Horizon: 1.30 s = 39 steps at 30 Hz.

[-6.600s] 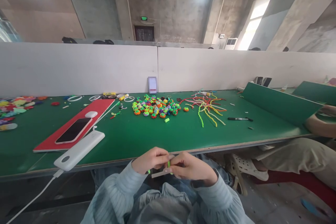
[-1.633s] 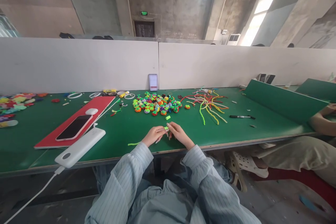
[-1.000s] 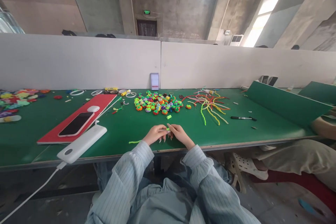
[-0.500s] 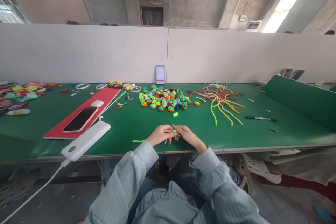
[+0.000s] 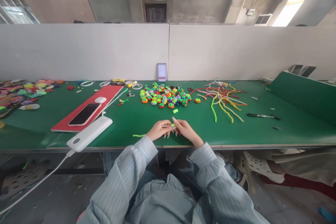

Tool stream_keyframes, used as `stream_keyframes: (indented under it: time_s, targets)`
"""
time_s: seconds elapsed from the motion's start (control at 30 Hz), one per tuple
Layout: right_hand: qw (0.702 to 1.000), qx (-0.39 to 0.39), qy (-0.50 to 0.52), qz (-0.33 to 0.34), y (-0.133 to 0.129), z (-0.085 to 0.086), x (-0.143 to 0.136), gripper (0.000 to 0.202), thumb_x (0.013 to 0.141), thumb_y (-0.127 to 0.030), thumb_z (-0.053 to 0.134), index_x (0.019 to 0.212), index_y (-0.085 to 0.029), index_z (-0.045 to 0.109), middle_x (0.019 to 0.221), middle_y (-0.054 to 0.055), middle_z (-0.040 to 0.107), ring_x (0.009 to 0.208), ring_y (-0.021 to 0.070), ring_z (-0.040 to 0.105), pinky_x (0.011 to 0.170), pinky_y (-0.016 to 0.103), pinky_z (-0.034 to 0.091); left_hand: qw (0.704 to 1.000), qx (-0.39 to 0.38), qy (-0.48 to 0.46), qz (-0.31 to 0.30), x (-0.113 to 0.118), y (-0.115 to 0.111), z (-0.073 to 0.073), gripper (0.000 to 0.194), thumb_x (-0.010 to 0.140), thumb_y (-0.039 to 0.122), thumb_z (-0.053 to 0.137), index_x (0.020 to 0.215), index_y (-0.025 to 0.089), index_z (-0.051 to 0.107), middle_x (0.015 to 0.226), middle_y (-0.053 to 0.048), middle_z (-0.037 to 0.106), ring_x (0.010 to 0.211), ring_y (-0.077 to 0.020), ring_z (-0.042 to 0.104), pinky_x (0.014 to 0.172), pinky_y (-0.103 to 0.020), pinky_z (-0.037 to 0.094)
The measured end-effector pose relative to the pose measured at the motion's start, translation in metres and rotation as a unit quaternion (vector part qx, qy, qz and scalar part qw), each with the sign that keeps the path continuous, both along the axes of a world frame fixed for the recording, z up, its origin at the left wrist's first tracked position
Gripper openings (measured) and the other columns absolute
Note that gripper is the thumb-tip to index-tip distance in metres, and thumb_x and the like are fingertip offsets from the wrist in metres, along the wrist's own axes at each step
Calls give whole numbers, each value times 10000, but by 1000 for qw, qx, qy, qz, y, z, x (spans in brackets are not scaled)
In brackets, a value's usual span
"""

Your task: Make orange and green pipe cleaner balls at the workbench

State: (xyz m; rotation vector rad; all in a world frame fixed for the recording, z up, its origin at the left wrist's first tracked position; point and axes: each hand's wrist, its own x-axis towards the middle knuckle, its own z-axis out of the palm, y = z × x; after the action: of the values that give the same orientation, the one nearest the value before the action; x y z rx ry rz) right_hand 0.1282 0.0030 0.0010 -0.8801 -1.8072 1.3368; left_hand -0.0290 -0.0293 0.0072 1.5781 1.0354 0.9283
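Just above the table's front edge, my left hand (image 5: 159,129) and my right hand (image 5: 185,130) meet, fingertips together. Between them a small bright green fuzzy piece (image 5: 173,125) is pinched; its exact shape is too small to tell. A green fuzzy strand (image 5: 138,135) lies on the table left of my left hand. Beyond my fingers sits a short light-green piece (image 5: 175,111). Further back is a pile of small colourful fuzzy pieces (image 5: 164,94), with one orange and green piece (image 5: 197,100) apart at its right.
Loose fuzzy stems (image 5: 225,101) spread at the right, near a black pen (image 5: 264,116). On the left are a red board (image 5: 61,123), a phone (image 5: 84,114) and a white power bank (image 5: 90,134) with a cable. Another phone (image 5: 161,72) leans against the white partition (image 5: 105,49).
The whole view has shifted slightly. My right fingers have changed their pose a little over the green piece, with one finger now pointing more upward. Both hands remain together.
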Motion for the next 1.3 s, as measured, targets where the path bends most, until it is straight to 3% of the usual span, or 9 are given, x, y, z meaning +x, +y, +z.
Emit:
stream_keyframes:
  time_s: [0.17, 0.37, 0.57, 0.7, 0.8, 0.93, 1.07, 1.3]
  targets:
    - [999, -18, 6, 44, -1, -1, 1, 493, 779, -600, 439, 549, -167, 495, 450, -44, 452, 398, 72, 401, 389, 195, 305, 1000, -11, -3, -9, 0, 1, 0, 309, 709, 406, 624, 606, 150, 485, 459, 38, 517, 396, -66, 460, 422, -185, 353]
    - [999, -29, 0, 45, -2, 0, 3, 528, 800, -595, 406, 479, -177, 436, 378, -63, 374, 341, 60, 326, 390, 209, 287, 999, -25, -13, -36, -1, 3, 0, 275, 717, 394, 629, 691, 126, 576, 571, -21, 615, 517, -104, 552, 492, -205, 405]
    - [998, -23, -12, 57, -4, 2, 3, 550, 799, -600, 410, 451, -175, 424, 367, -66, 347, 341, 53, 302, 389, 208, 269, 999, -23, -12, -42, -1, 4, -3, 281, 701, 394, 645, 702, 119, 587, 567, -27, 630, 514, -107, 563, 495, -204, 405]
    - [999, -18, -14, 35, 0, -2, 1, 573, 803, -628, 369, 454, -175, 411, 375, -50, 387, 346, 58, 352, 391, 204, 294, 999, -15, -23, -23, 0, 3, -2, 319, 683, 424, 649, 620, 135, 530, 517, -3, 607, 470, -97, 546, 482, -201, 402]
    - [1000, -16, -10, 12, 3, -4, 0, 561, 802, -652, 332, 561, -167, 480, 441, -34, 464, 376, 72, 414, 363, 196, 292, 999, -13, -32, 7, 1, 3, 0, 330, 684, 430, 646, 608, 144, 500, 470, 22, 574, 420, -78, 509, 459, -191, 387]
    - [1000, -2, -9, 21, 4, -5, 1, 478, 786, -608, 439, 607, -168, 501, 472, -41, 473, 399, 73, 422, 366, 188, 304, 999, -20, -33, 15, 1, 3, -1, 327, 673, 415, 661, 603, 144, 491, 449, 33, 550, 412, -78, 503, 456, -193, 391]
    - [1000, 0, -8, 14, 3, -5, 2, 484, 801, -584, 435, 558, -168, 486, 448, -43, 455, 386, 70, 400, 369, 196, 299, 999, -21, -44, -16, 0, 2, -1, 298, 699, 404, 646, 685, 123, 547, 533, -5, 607, 462, -95, 542, 464, -203, 398]
    - [1000, -11, 1, 9, 4, -5, 2, 505, 809, -602, 400, 537, -179, 440, 421, -51, 433, 365, 67, 388, 365, 200, 285, 999, -17, -27, -37, -4, 2, 0, 308, 762, 404, 580, 828, 103, 581, 733, -76, 685, 466, -82, 540, 397, -185, 292]
